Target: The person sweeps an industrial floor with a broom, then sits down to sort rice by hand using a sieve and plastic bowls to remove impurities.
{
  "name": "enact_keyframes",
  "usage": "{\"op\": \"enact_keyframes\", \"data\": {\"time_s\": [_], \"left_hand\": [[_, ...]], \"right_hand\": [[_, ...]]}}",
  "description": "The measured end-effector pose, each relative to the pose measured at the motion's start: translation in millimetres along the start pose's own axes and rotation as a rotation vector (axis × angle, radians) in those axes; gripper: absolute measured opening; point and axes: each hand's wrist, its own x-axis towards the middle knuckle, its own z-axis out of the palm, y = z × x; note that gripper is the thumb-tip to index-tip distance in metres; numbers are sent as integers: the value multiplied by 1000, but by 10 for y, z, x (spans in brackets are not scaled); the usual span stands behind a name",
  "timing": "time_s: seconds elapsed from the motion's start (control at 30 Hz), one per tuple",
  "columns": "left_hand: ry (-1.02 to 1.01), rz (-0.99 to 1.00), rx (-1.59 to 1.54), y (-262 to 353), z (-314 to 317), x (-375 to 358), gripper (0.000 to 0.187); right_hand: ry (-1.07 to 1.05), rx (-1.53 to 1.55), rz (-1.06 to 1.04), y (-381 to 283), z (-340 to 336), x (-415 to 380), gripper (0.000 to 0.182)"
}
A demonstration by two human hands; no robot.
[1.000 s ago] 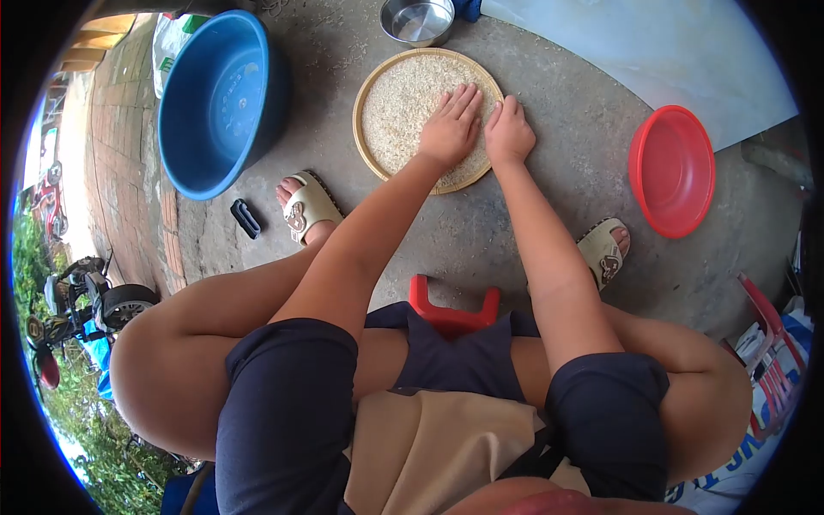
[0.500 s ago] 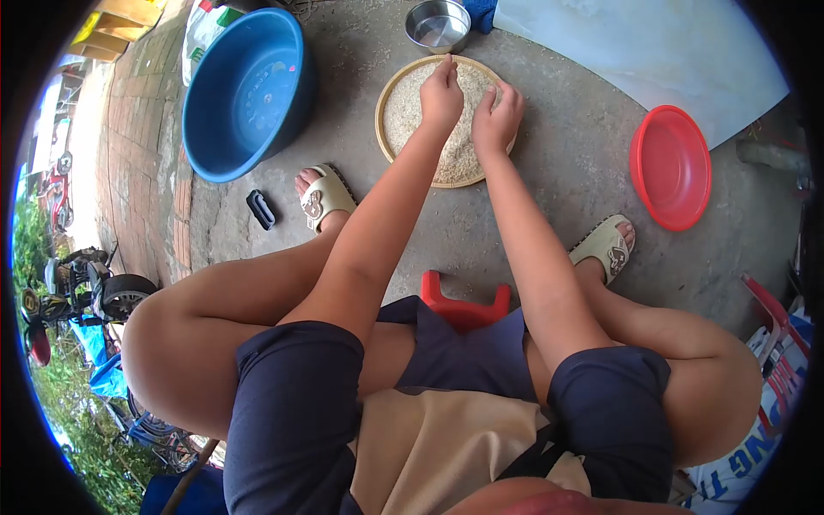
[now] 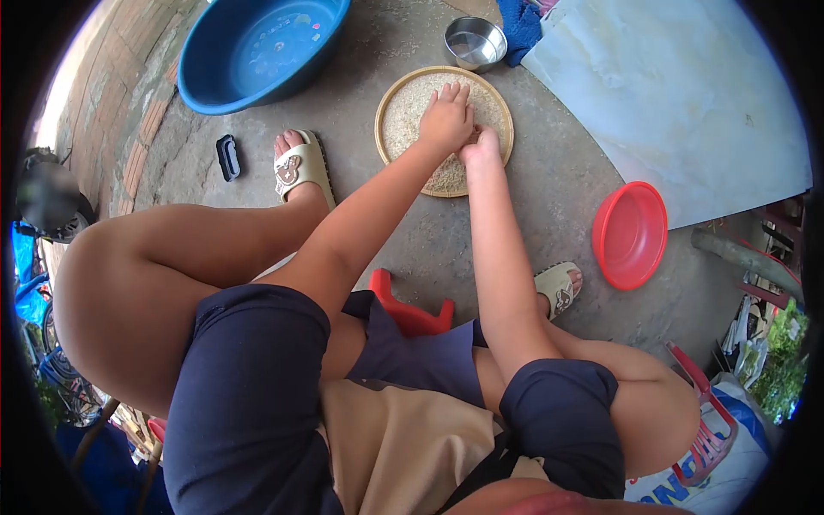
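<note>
A round woven tray (image 3: 383,129) with a tan rim lies on the concrete floor, with pale grains (image 3: 407,110) spread over it. Above the grains is my left hand (image 3: 447,120), back up, its fingers spread and pointing toward the tray's far side. My right hand (image 3: 481,148) is turned up beside it at the wrist side, close to or touching the left one; its fingers are mostly hidden behind the left hand. Whether it holds any grains cannot be made out.
Beyond the tray stands a metal bowl (image 3: 475,44) beside a blue cloth (image 3: 518,31). A blue basin (image 3: 257,53) is at upper left, a red basin (image 3: 630,235) at right. A red stool (image 3: 410,316), a black object (image 3: 228,158) and a pale sheet (image 3: 687,103) also show.
My hands, apart before, have come together over the tray. My left hand's fingers have spread, and my right hand has turned palm up. The whole view has shifted and rotated.
</note>
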Motion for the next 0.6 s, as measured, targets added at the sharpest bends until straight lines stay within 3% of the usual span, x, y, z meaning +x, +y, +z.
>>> {"op": "enact_keyframes", "data": {"time_s": [0.07,0.1,0.17,0.23,0.37,0.47,0.5,0.6], "left_hand": [[-38,-29,323,-253,34,-172,51],[-31,-37,320,-369,-3,-260,51],[-88,148,443,-517,-127,-427,54],[-88,129,451,-523,-133,-437,53],[-80,111,456,-508,-135,-425,52],[-84,94,448,-502,-128,-434,51],[-78,106,451,-513,-111,-435,51],[-87,108,459,-509,-117,-432,50]], "right_hand": [[244,221,62,-49,-191,275,30],[215,84,47,-59,-224,316,28],[224,106,21,-124,-170,374,28],[252,165,1,-241,-117,418,27],[90,272,2,-607,532,441,33],[-359,59,-92,-871,1161,144,51],[-265,106,52,-953,1392,-108,63],[-99,4,77,-959,1394,-283,72]]}}
